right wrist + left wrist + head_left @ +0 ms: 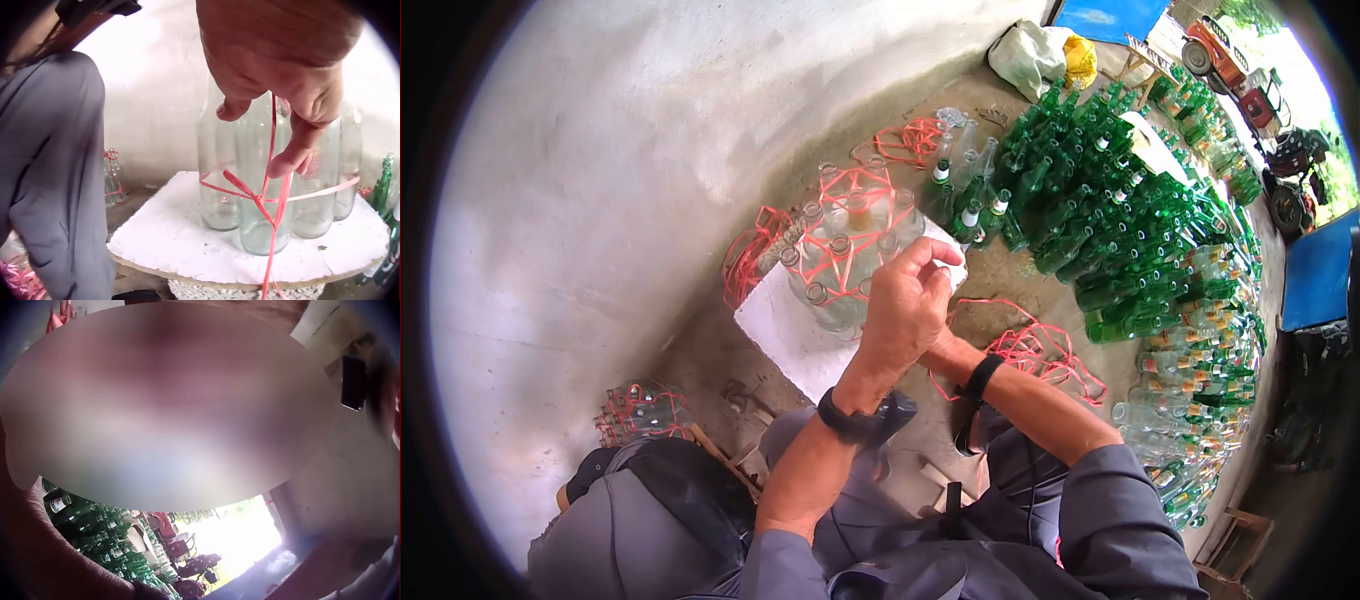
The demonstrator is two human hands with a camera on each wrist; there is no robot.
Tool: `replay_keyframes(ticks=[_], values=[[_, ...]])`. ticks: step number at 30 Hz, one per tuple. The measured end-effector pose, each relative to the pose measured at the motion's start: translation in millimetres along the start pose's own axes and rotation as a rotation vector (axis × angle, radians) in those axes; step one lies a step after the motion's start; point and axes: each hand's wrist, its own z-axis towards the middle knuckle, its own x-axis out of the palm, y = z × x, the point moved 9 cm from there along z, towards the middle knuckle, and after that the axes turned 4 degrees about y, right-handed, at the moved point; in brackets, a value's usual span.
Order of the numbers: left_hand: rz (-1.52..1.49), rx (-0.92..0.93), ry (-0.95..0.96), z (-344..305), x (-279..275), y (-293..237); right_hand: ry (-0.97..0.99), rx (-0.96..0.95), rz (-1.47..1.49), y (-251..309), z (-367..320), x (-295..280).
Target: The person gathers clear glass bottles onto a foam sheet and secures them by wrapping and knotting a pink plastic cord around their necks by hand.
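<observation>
Clear glass bottles (pixel 840 262) stand in a cluster on a white board, laced round their necks and sides with red plastic strap (pixel 275 206). My left hand (pixel 905 305) is above the board's right side, beside the bottles, fingers bent; whether it holds strap I cannot tell. Behind it in the head view, my right hand is mostly hidden. In the right wrist view, the right hand (pixel 281 75) is in front of the bottles, its bent fingers gripping the strap. Below, the strap crosses at a knot against the front bottle and hangs past the board (pixel 169 231).
Many green bottles (pixel 1090 200) crowd the floor to the right. Loose red strap (pixel 1040 350) lies beside the board, and another heap (pixel 750 255) is at its left. A tied bottle bundle (pixel 640 412) stands by the wall. A blur covers most of the left wrist view.
</observation>
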Motion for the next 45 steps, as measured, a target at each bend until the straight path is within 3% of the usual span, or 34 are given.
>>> replay_keyframes(ticks=[3, 5, 8, 9, 10, 14, 18, 20, 23, 24, 26, 29, 30, 31, 33, 34, 36, 39, 40, 41, 43, 44, 45], values=[[0.161, -0.007, 0.012, -6, -6, -2, -0.006, 0.076, 0.198, 4, -2, 22], [0.27, 0.103, -0.021, -8, -11, -3, -0.021, 0.115, 0.322, 8, -3, 34], [0.256, 0.107, -0.014, -7, -17, -1, -0.073, 0.15, 0.474, 8, -1, 39], [0.235, 0.087, -0.024, -9, -19, -1, -0.241, 0.025, 0.182, 30, 5, 10], [0.21, 0.074, -0.028, -10, -21, -4, -0.268, 0.008, 0.154, 36, 8, -4], [0.097, 0.051, -0.041, -17, -25, -10, -0.06, 0.012, 0.116, 54, 4, -9], [0.092, 0.06, -0.057, -21, -26, -9, -0.088, -0.066, 0.058, 52, -1, -8], [0.1, 0.075, -0.052, -24, -26, -12, 0.129, 0.014, 0.07, 33, -3, 13], [0.148, 0.061, -0.046, -26, -26, -12, 0.011, 0.152, -0.029, 39, -9, -4], [0.147, 0.065, -0.043, -26, -26, -13, 0.011, 0.156, -0.024, 48, -11, -10], [0.147, 0.067, -0.038, -26, -26, -13, 0.149, 0.368, -0.255, 44, -14, -27], [0.165, 0.073, -0.039, -31, -22, -18, 0.066, 0.542, -0.233, 38, -16, -64], [0.213, 0.073, -0.007, -33, -17, -21, -0.027, 0.616, -0.031, 42, -20, -85], [0.261, 0.075, 0.025, -34, -13, -23, 0.059, 0.434, 0.148, 33, -4, -73], [0.259, 0.132, 0.011, -36, -8, -8, 0.079, 0.338, 0.526, 30, -12, -81], [0.316, 0.187, 0.008, -38, -4, -12, 0.083, 0.339, 0.529, 31, -13, -87], [0.392, 0.255, 0.018, -42, 1, -16, 0.151, 0.157, 0.715, 50, -9, -90], [0.453, 0.262, 0.05, -47, 7, -15, 0.096, 0.063, 0.689, 63, -4, -98], [0.459, 0.277, 0.08, -48, 10, -16, 0.183, 0.557, 1.101, 44, -9, -81], [0.461, 0.255, 0.081, -52, 13, -13, 0.136, 0.56, 1.133, 54, -8, -88], [0.428, 0.186, 0.132, -57, 25, -2, 0.191, 0.456, 0.9, 28, 1, -80], [0.464, 0.27, 0.165, -64, 35, -9, 0.229, 0.302, 0.719, 22, 8, -80], [0.468, 0.244, 0.167, -72, 40, -6, 0.145, 0.646, 1.165, 36, -5, -83]])
